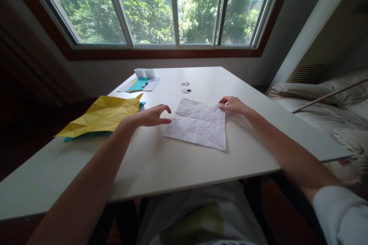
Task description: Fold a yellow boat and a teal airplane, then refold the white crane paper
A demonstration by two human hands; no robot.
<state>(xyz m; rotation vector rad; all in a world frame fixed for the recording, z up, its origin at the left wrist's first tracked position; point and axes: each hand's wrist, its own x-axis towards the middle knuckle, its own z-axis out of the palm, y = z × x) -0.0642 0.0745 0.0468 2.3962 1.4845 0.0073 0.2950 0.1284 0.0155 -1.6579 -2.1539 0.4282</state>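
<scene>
A creased white sheet (pixel 198 123) is pinched at its far right corner by the right hand (pixel 233 105); the left hand (pixel 151 116) is held unclenched just left of it, bare table (pixel 178 160) nearer.

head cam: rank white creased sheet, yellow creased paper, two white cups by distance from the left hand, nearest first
From the left hand:
1. White creased sheet: just to its right, fingertips at its left edge.
2. Yellow creased paper: to its left, beside the wrist, a little farther off.
3. Two white cups: at the table's far edge, near the window.
</scene>
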